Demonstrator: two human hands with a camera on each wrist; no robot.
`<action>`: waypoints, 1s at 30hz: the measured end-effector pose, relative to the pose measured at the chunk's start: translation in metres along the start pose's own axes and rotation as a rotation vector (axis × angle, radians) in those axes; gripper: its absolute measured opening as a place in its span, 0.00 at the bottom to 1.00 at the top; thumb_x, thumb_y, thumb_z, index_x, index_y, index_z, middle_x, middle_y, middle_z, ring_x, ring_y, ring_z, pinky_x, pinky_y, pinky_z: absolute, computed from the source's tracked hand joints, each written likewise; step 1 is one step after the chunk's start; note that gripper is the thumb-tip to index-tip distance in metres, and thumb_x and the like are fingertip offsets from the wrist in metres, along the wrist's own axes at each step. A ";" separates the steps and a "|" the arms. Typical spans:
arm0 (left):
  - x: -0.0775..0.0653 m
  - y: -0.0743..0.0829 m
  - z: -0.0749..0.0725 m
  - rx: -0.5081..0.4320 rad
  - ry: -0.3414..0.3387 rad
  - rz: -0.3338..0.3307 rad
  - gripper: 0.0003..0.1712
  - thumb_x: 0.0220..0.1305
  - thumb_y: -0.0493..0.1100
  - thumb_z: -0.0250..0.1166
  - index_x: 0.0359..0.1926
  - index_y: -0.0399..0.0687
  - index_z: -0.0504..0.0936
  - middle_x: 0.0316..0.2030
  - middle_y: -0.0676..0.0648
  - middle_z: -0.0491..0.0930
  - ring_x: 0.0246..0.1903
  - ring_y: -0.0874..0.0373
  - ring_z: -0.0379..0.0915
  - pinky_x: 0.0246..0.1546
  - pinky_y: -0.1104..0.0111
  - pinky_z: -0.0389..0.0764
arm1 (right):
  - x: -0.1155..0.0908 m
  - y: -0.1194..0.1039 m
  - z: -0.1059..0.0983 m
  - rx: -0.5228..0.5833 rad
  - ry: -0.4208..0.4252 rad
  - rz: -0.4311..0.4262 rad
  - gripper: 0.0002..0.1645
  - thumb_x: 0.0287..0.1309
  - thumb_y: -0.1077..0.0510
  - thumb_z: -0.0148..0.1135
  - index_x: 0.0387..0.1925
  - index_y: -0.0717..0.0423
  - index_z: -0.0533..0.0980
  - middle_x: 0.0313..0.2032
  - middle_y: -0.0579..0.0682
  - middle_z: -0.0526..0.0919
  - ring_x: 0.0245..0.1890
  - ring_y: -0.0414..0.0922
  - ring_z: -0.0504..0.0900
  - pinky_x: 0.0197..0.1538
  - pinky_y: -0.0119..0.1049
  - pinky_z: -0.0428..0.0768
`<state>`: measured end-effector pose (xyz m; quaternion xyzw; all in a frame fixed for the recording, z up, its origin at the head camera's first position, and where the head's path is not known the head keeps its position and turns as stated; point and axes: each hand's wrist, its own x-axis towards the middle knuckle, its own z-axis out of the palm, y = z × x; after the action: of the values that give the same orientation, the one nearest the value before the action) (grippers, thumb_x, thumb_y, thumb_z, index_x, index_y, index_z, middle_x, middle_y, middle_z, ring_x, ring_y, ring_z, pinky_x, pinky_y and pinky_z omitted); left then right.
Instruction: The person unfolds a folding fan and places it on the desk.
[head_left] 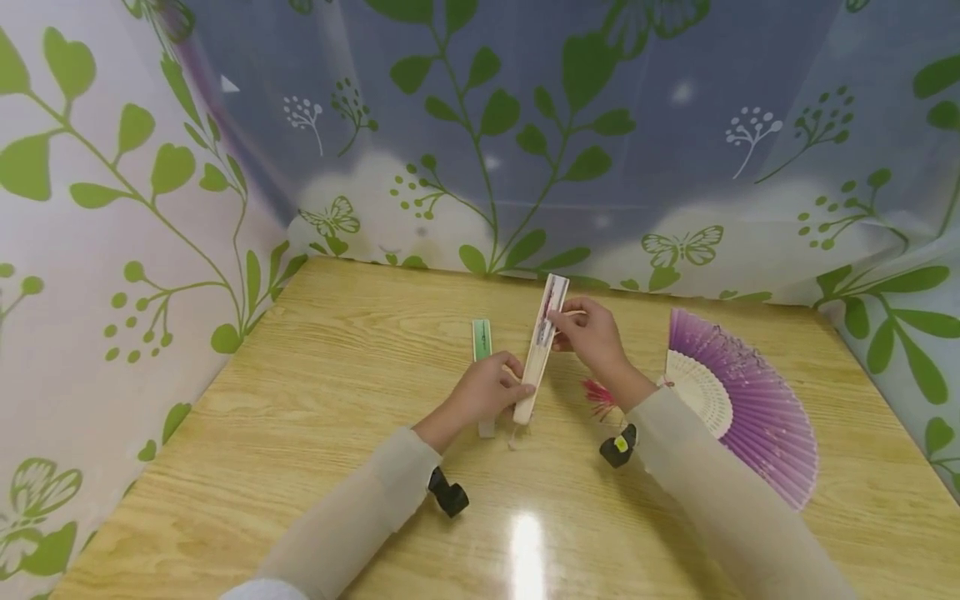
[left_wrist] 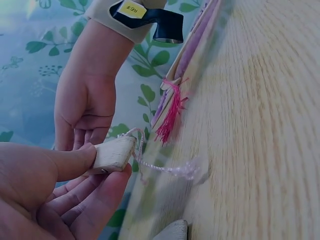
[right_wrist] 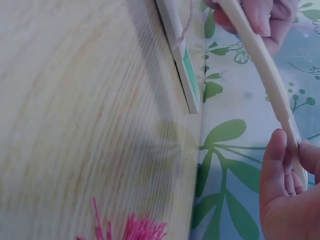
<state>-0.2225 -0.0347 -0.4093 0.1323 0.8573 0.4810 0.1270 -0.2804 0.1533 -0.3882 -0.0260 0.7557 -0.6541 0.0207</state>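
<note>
A folded hand fan (head_left: 537, 354) with pale wooden ribs and a patterned upper part is held tilted between both hands. Its lower end is pinched by my left hand (head_left: 483, 390), thumb on top, as the left wrist view shows at the fan's end (left_wrist: 113, 155). Higher up, my right hand (head_left: 594, 335) pinches its edge between thumb and fingers. From the lower end hangs a pale cord with a tassel (left_wrist: 186, 170). A second folded fan (head_left: 482, 337), green and white, lies on the table, partly hidden behind my left hand.
At the right, an open purple fan (head_left: 772, 408) lies spread on the wooden table (head_left: 315, 417), partly covered by my right sleeve. Its pink tassel (head_left: 600, 397) lies near my right wrist. Leaf-patterned cloth (head_left: 480, 192) hangs along the table's back and sides.
</note>
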 end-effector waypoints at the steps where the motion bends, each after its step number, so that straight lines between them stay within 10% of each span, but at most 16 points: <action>1: 0.000 0.000 0.000 -0.023 -0.007 -0.001 0.13 0.65 0.41 0.66 0.44 0.40 0.73 0.29 0.45 0.83 0.23 0.58 0.80 0.24 0.66 0.81 | -0.001 0.000 -0.001 0.012 -0.008 0.003 0.19 0.66 0.60 0.60 0.51 0.69 0.68 0.28 0.47 0.82 0.22 0.38 0.82 0.35 0.37 0.85; 11: 0.000 -0.007 0.002 -0.328 -0.111 -0.091 0.18 0.68 0.37 0.62 0.55 0.32 0.73 0.40 0.36 0.84 0.33 0.49 0.85 0.37 0.58 0.85 | -0.010 0.002 -0.009 0.104 -0.089 0.074 0.26 0.67 0.64 0.57 0.64 0.68 0.65 0.40 0.53 0.80 0.33 0.39 0.84 0.45 0.36 0.84; 30: -0.005 -0.007 0.005 -0.397 -0.089 -0.098 0.20 0.69 0.36 0.59 0.58 0.28 0.74 0.47 0.34 0.81 0.40 0.48 0.83 0.38 0.62 0.85 | -0.015 -0.002 -0.005 0.137 -0.091 0.119 0.28 0.60 0.69 0.53 0.63 0.66 0.64 0.35 0.48 0.80 0.29 0.39 0.82 0.42 0.35 0.84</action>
<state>-0.2165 -0.0358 -0.4177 0.0839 0.7448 0.6273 0.2113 -0.2661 0.1593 -0.3851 -0.0095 0.7076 -0.7000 0.0957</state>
